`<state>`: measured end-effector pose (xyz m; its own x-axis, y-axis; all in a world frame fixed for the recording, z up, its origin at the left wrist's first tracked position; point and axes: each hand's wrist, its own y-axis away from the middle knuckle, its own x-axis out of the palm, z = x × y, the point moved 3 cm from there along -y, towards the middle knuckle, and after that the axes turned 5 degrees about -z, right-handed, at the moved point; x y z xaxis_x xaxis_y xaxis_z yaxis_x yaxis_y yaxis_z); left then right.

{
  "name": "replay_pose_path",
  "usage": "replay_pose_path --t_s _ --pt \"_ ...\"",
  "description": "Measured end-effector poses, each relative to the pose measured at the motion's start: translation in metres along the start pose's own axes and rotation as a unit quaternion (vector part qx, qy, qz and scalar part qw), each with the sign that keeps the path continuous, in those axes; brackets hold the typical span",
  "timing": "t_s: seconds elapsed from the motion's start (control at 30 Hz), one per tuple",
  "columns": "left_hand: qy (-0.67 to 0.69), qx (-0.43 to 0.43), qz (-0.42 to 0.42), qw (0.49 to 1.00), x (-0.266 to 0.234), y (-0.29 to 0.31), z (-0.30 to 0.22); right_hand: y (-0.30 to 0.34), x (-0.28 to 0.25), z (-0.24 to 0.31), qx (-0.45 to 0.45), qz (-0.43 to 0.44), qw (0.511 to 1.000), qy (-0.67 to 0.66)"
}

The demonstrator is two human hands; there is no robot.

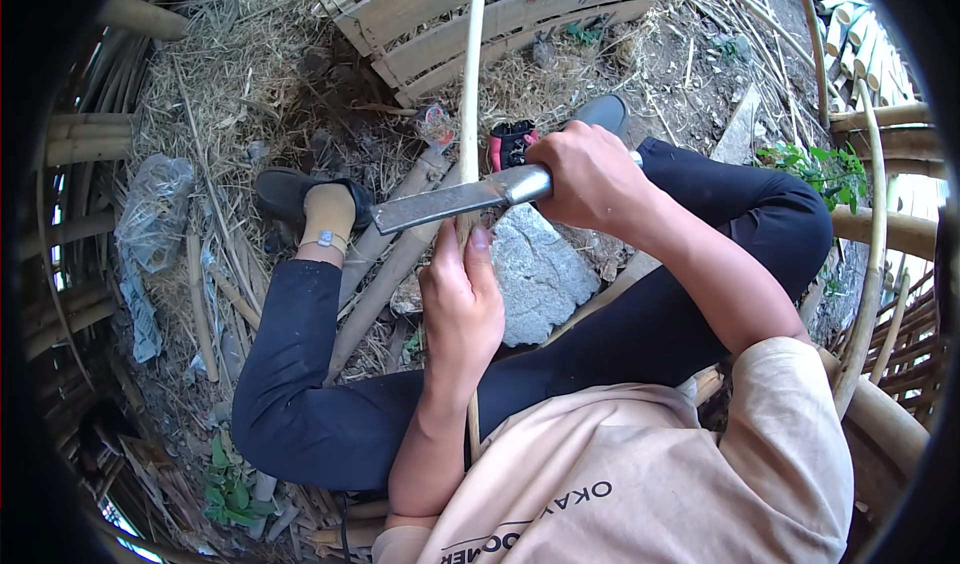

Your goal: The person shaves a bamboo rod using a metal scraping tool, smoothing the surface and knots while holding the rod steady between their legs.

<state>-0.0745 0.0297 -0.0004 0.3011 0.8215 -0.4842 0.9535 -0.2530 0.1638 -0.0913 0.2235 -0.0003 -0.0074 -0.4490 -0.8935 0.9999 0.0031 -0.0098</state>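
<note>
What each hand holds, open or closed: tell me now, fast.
Left hand: closed, holding the stick.
Right hand: closed, holding the blade by its handle end.

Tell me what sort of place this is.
Likely a rustic bamboo-walled yard or shed: bamboo rails line both sides, straw-strewn ground lies underfoot, and cut poles are heaped at upper right.
</note>
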Motion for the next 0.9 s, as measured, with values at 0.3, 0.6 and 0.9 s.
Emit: replay_pose_path --t_s 0.3,0.6,0.9 --pt "0.071 -0.03 0.026 0.997 -0.005 0.005 0.015 -0.011 0.017 -0.002 -0.015 -0.034 0.999 0.001" --pt "0.188 -0.084 0.051 0.977 -0.011 0.01 0.011 -0.032 -0.013 -0.039 0.047 -0.117 0.991 0.045" --pt "0.193 -0.053 0.026 0.979 -0.022 0.004 0.007 -0.02 -0.011 -0.013 0.012 -0.087 0.995 -0.037"
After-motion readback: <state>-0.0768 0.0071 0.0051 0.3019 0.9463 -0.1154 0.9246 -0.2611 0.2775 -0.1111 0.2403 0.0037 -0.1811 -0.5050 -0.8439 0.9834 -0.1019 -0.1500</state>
